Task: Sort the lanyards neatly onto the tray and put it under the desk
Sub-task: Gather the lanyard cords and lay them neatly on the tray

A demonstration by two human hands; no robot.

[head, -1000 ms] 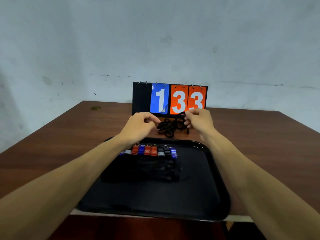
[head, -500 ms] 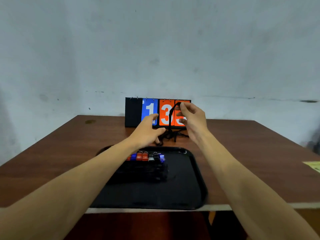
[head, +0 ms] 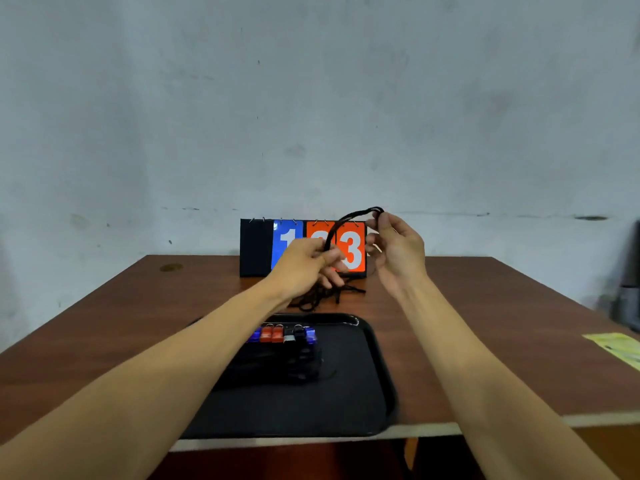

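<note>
A black lanyard cord (head: 349, 218) arches in the air between my hands. My right hand (head: 394, 252) pinches its upper loop end at the fingertips. My left hand (head: 304, 263) pinches the cord lower down, in front of the scoreboard. More black cord (head: 318, 296) lies tangled on the desk just beyond the tray. The black tray (head: 367, 386) sits at the desk's near edge. On it lie several sorted lanyards (head: 284, 362) in a row, their blue, red, white and black clips (head: 284, 335) lined up at the far side.
A flip scoreboard (head: 303, 247) reading 1, 3, 3 stands at the back of the brown desk (head: 485, 327) against a grey wall. A yellow-green paper (head: 620, 348) lies at the desk's right edge. A dark object (head: 628, 299) stands beyond the right side.
My right hand has lifted the cord's loop end up and to the right. My left hand rose from the desk to pinch the cord. The camera view tilted upward.
</note>
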